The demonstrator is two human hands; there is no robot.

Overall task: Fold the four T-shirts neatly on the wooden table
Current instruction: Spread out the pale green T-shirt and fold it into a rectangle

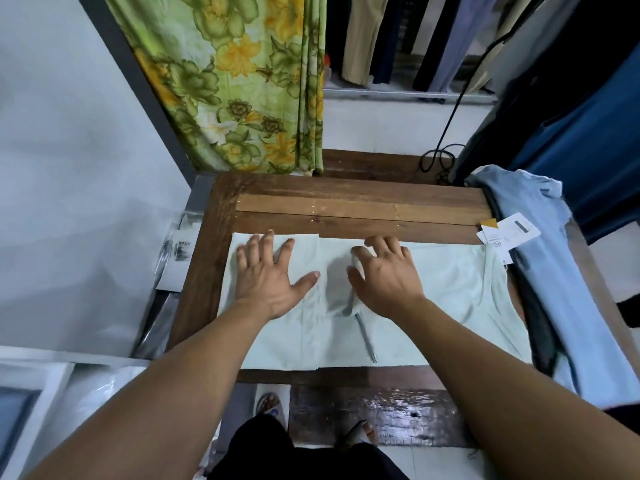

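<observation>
A pale mint T-shirt (pixel 446 289) lies flat across the wooden table (pixel 346 202), its neckline toward the right and its left part folded over. My left hand (pixel 270 271) presses flat on the folded left part with fingers spread. My right hand (pixel 384 275) rests on the middle of the shirt, its fingers bent and its thumb at a raised fold of fabric. A light blue T-shirt (pixel 561 282) lies along the table's right edge over a dark garment (pixel 540 337).
White paper tags (pixel 509 233) lie at the right by the shirt's neckline. A floral curtain (pixel 235 81) hangs behind the table, with hanging clothes (pixel 415 36) and a black cable (pixel 443 157) at the back right. Plastic packaging (pixel 176 254) lies left of the table.
</observation>
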